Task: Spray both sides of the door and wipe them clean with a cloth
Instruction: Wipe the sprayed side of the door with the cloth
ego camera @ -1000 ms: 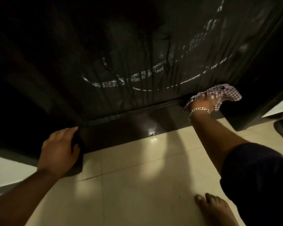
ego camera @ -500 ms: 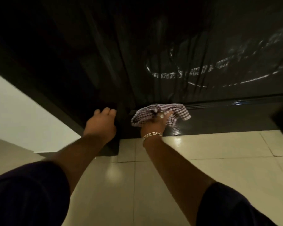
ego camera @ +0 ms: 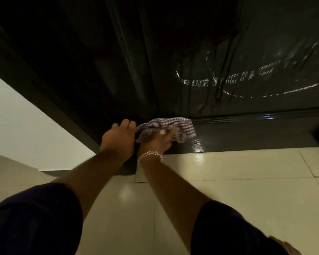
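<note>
The dark door (ego camera: 228, 43) fills the upper view, covered with wrinkled glossy film that bears faint white printing. Its bottom rail (ego camera: 256, 133) runs just above the floor and shines wet. My right hand (ego camera: 158, 142), with a bracelet on the wrist, grips a bunched checked cloth (ego camera: 184, 127) and presses it against the left end of that rail. My left hand (ego camera: 118, 140) sits right beside the cloth, fingers curled round the door's lower left edge. No spray bottle is in view.
Pale glossy floor tiles (ego camera: 238, 168) lie under the door. A white wall (ego camera: 26, 122) stands at the left behind the dark frame (ego camera: 35, 89). My bare foot (ego camera: 285, 245) shows at the bottom right corner.
My right hand has slid the cloth leftward along the bottom rail, from the door's right end until it meets my left hand. The left hand keeps its hold on the door's edge.
</note>
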